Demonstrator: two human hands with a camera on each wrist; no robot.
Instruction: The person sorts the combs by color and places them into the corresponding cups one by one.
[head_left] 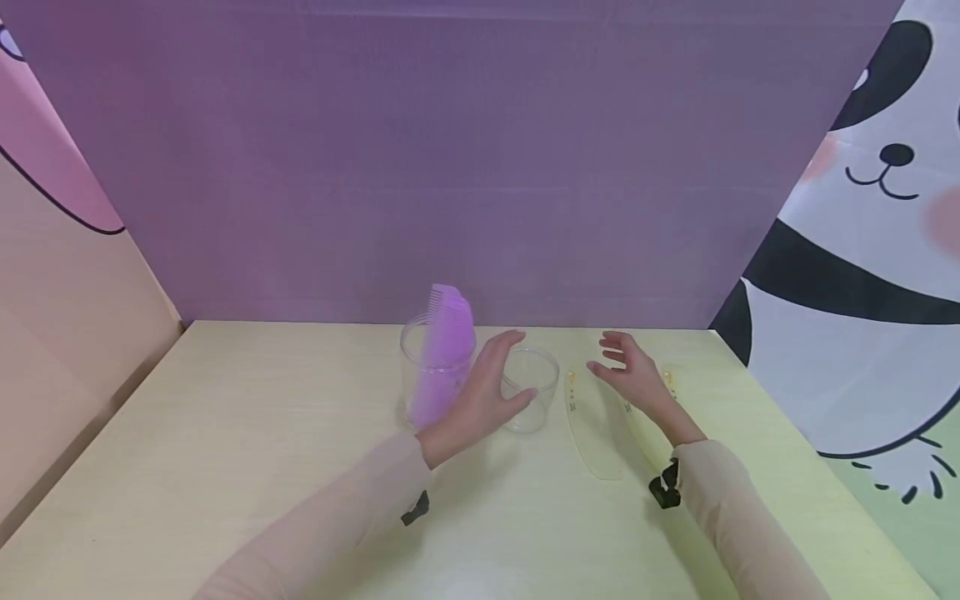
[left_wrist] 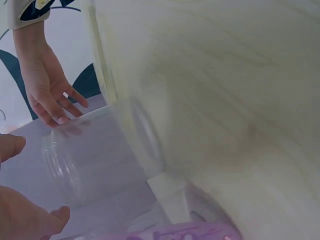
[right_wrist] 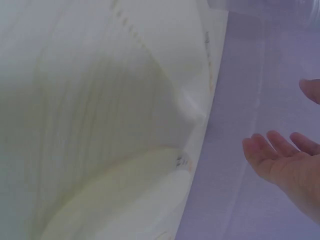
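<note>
Pale yellow-green tabletop [head_left: 225, 467] against a purple backdrop [head_left: 480, 150], with cartoon panels at either side, a panda print [head_left: 862, 250] on the right. Item one: small clear cup [head_left: 531, 388], upright near the table's far edge, lying in the curve between the left hand's [head_left: 483, 392] thumb and fingers; thumb at the near rim, fingertips over the far rim, contact not certain. Left fingers were gently curved and parted, gripping nothing clearly. Item two: taller clear jar [head_left: 435, 371] just left of that hand, holding a purple comb [head_left: 444, 354] upright, teeth above the rim. Item three: two translucent yellowish combs [head_left: 596, 425] flat on the table, just right of the cup. The right hand [head_left: 633, 375] hovered above them, fingers loosely spread and relaxed, holding nothing; the cup sat near its fingertips, apart from them. Both forearms wore pale sleeves [head_left: 337, 517].
</note>
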